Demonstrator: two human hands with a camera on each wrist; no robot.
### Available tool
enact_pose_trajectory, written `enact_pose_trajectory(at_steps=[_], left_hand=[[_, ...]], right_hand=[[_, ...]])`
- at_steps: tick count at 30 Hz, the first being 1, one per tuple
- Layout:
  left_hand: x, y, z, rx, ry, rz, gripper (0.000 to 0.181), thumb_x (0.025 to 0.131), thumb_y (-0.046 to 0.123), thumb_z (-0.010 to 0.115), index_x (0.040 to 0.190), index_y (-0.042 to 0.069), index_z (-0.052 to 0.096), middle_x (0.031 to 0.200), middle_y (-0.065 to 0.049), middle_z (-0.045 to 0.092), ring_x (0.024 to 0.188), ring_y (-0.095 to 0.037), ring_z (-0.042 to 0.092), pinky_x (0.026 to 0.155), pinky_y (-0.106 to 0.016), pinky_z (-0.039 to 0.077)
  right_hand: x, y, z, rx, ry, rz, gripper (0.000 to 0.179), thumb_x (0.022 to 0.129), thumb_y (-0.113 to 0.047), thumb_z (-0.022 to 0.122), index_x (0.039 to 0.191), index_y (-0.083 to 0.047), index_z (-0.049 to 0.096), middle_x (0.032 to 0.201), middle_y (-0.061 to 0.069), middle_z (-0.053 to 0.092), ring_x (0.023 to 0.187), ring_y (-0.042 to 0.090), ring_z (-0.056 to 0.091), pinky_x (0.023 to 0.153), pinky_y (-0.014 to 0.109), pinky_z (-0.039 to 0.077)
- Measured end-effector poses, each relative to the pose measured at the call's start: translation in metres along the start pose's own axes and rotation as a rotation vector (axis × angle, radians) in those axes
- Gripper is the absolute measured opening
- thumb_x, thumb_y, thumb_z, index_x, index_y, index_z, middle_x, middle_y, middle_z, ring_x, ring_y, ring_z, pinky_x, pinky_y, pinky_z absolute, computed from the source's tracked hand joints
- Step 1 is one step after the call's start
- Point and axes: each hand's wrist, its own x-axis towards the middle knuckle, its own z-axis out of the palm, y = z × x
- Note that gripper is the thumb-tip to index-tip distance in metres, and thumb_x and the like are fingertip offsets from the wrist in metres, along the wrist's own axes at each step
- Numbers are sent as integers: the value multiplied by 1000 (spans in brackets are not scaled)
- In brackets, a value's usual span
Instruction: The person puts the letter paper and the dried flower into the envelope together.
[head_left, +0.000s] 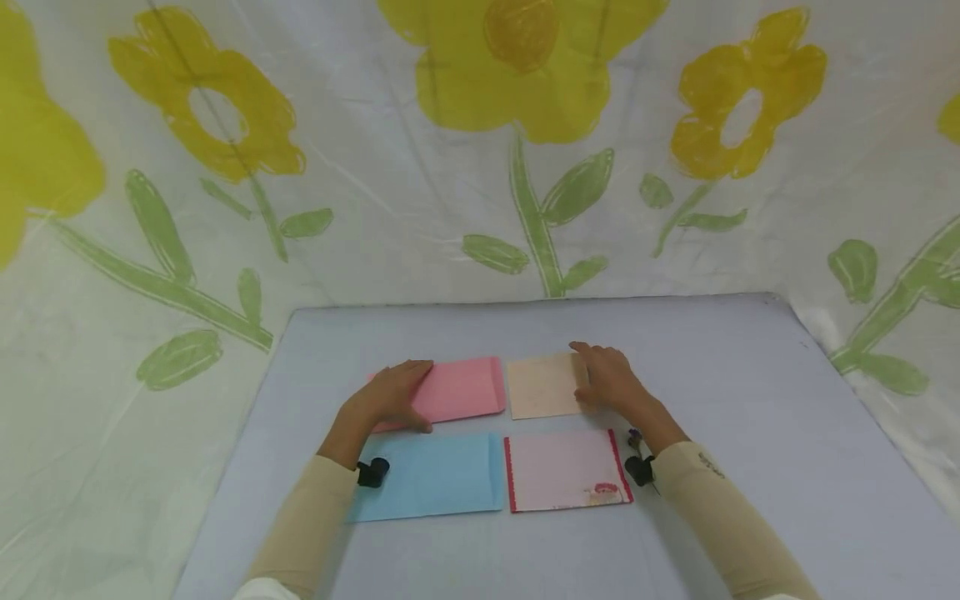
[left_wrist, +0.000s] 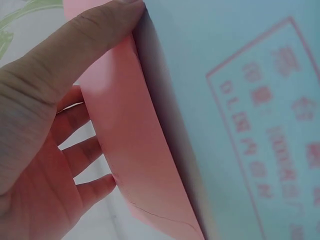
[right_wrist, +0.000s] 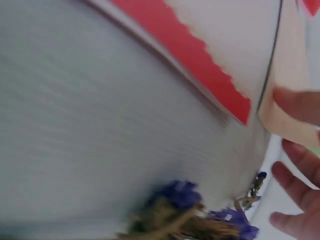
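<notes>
My left hand (head_left: 387, 396) lies over the left part of a pink envelope (head_left: 465, 388), thumb by the near edge and fingers toward the far edge. In the left wrist view, the thumb (left_wrist: 87, 42) rests along the pink envelope's edge beside a light blue envelope (left_wrist: 185, 75) with red print. On the other side, my right hand (head_left: 611, 379) touches the right end of a beige envelope (head_left: 543, 387), its fingers spread. The right wrist view shows the thumb tip (right_wrist: 295, 105) on that beige paper, with fingertips (right_wrist: 292, 147) at its edge.
Nearest me lie the light blue envelope (head_left: 427, 475) and a pale pink, red-edged envelope (head_left: 570, 471). Dried purple flowers (right_wrist: 182, 195) show near my right wrist. Behind the pale table (head_left: 720, 358) hangs a white curtain (head_left: 360, 167) with yellow flowers.
</notes>
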Motion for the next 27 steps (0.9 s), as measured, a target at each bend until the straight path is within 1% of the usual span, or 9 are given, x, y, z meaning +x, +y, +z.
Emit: enact_pose_trajectory(at_steps=[2,4,8,11,13,16,20,24,27], left_hand=[[0,-1,1,-1,10,0,104,72,33,92,153,0,36,155,-18,40,144,-36,32,117,-56,24],[1,-2,4,-4,21,1,104,71,34,92,153,1,37,154,-17,41,144,-36,33,116,-56,24],[2,-3,8,-14,42,7,104,70,35,93,153,2,38,154,-16,42,143,-35,35,116,-56,26],[3,-3,9,-23,48,7,103,70,35,93,153,3,39,153,-15,43,142,-34,36,115,-56,27],[3,-3,9,-27,51,7,103,70,34,93,153,3,39,153,-15,43,142,-34,36,115,-56,28],[3,-4,8,-28,51,10,104,70,34,93,153,3,39,153,-15,43,142,-34,36,115,-55,29],[2,-4,7,-27,51,15,103,70,33,93,152,2,39,153,-16,43,142,-35,36,114,-56,29],[1,-4,8,-25,47,12,103,70,33,93,152,1,38,154,-16,42,142,-35,36,115,-56,28],[1,-4,8,-29,43,11,104,70,33,93,153,1,38,154,-16,42,143,-35,34,116,-55,26]], right_hand=[[0,0,2,19,58,0,63,82,-1,75,140,5,50,87,12,66,84,31,60,92,53,45],[-1,1,0,96,85,16,51,85,4,68,134,5,56,80,7,62,74,24,56,82,47,49],[-5,8,-14,278,68,38,25,88,1,66,113,3,69,82,6,62,74,21,54,65,37,47],[-8,13,-29,355,46,5,10,90,-4,69,98,2,72,81,7,63,75,21,53,64,36,47],[-10,15,-38,430,28,23,10,93,-8,69,96,1,70,83,7,64,75,19,56,66,37,51],[-13,16,-44,586,36,97,14,97,-9,66,99,5,66,87,12,67,74,19,60,70,45,57],[-14,13,-38,762,64,171,18,98,-9,65,101,9,60,87,16,69,70,21,66,65,45,60],[-11,4,-22,838,37,158,18,97,-6,66,100,10,59,83,16,69,66,22,67,58,37,59],[-10,-2,-13,842,0,146,16,96,-4,66,97,10,58,82,16,69,62,23,67,57,38,59]])
